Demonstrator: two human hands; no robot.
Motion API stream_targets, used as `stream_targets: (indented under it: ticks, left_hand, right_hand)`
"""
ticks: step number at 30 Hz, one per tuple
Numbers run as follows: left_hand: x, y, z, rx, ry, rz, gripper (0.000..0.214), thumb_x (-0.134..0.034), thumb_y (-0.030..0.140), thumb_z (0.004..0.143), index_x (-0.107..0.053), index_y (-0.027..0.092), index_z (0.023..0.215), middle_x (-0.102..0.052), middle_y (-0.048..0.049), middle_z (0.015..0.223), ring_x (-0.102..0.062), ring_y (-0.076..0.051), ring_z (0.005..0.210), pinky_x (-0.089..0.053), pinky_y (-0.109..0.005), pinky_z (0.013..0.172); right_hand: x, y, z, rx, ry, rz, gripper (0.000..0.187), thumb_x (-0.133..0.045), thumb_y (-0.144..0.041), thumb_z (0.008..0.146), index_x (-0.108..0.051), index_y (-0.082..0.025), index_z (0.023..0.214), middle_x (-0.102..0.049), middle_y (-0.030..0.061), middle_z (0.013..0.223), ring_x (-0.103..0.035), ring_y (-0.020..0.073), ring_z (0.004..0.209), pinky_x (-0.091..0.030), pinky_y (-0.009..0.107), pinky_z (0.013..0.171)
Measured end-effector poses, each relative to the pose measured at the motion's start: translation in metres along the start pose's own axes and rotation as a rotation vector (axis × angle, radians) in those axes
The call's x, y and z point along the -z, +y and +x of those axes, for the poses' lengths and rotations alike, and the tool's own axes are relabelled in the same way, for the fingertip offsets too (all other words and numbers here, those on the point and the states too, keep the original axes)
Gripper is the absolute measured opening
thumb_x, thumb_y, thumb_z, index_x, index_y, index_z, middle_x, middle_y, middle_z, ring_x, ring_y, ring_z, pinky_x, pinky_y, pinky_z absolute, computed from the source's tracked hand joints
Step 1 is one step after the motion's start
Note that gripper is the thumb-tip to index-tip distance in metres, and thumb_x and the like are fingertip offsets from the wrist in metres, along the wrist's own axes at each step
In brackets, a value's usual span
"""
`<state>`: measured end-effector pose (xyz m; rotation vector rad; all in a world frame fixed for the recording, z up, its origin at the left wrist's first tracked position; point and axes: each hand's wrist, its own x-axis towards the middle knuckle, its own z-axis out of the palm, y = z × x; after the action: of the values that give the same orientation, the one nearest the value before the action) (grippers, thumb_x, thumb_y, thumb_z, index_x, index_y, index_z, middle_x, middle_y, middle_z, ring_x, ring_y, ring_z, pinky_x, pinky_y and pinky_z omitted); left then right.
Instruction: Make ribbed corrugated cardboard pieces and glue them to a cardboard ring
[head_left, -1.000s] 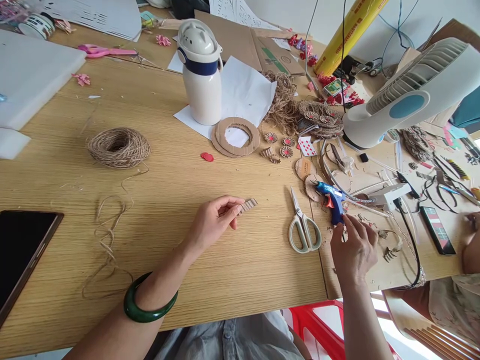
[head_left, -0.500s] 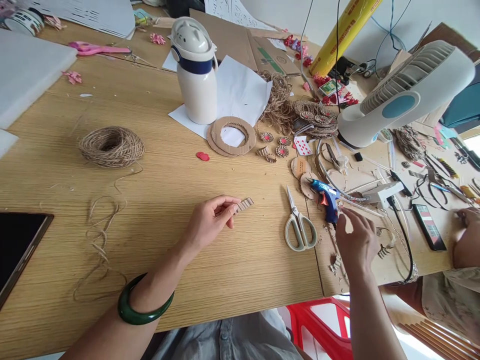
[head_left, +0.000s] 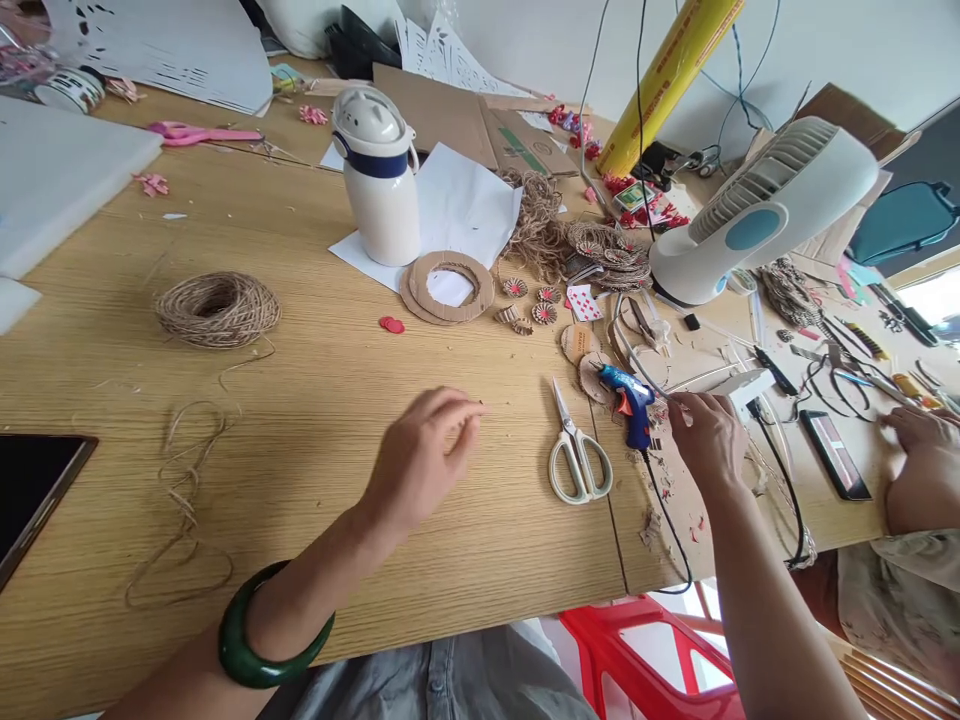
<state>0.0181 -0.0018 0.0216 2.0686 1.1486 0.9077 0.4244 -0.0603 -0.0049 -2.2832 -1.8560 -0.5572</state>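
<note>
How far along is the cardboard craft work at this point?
Done: several small round cardboard rosettes with red centres lie finished by the flat brown cardboard ring. In hand: the right hand is at the blue glue gun; the left hand is blurred, its hold unclear. Left: the ring looks bare, seemingly undecorated.

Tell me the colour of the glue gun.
The glue gun is blue with an orange trigger; head view.

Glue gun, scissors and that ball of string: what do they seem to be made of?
Glue gun: glossy blue plastic by the look of it, with an orange trigger. Scissors: bright metal blades that catch the light, and pale handles that look like matte plastic. Ball of string: coarse tan fibre, probably jute, fuzzy and loosely wound.
</note>
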Motion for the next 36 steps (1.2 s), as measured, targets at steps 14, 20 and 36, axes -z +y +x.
stream_targets:
  ticks: [14, 20, 36]
  left_hand:
    - [-0.104, 0.084, 0.013, -0.026, -0.532, -0.291, 0.02, -0.054, 0.009, 0.089, -0.073, 0.015, 0.088, -0.074, -0.007, 0.098, -0.069, -0.019, 0.089, -0.054, -0.029, 0.083]
    - [-0.112, 0.079, 0.01, 0.008, -0.529, -0.306, 0.021, -0.054, 0.009, 0.089, -0.074, 0.015, 0.086, -0.074, -0.0064, 0.097, -0.068, -0.018, 0.089, -0.053, -0.029, 0.083]
    - [-0.124, 0.081, 0.008, 0.286, -0.44, -0.601, 0.02, -0.057, 0.007, 0.081, -0.072, 0.015, 0.091, -0.073, -0.0095, 0.102, -0.069, -0.02, 0.091, -0.054, -0.032, 0.087]
  right_hand:
    - [0.004, -0.022, -0.012, 0.016, 0.096, -0.125, 0.021, -0.054, -0.025, 0.093, -0.073, -0.017, 0.093, -0.07, 0.0107, 0.102, -0.051, 0.0282, 0.097, -0.04, 0.036, 0.071]
    - [-0.003, -0.021, -0.013, 0.092, 0.102, -0.133, 0.019, -0.057, -0.026, 0.092, -0.075, -0.021, 0.09, -0.069, 0.0088, 0.116, -0.05, 0.0291, 0.107, -0.044, 0.038, 0.082]
    - [0.036, -0.057, -0.026, -0.534, -0.333, 0.628, 0.039, -0.067, -0.055, 0.075, -0.071, -0.018, 0.085, -0.069, 0.0045, 0.068, -0.06, 0.0181, 0.057, -0.04, 0.029, 0.054]
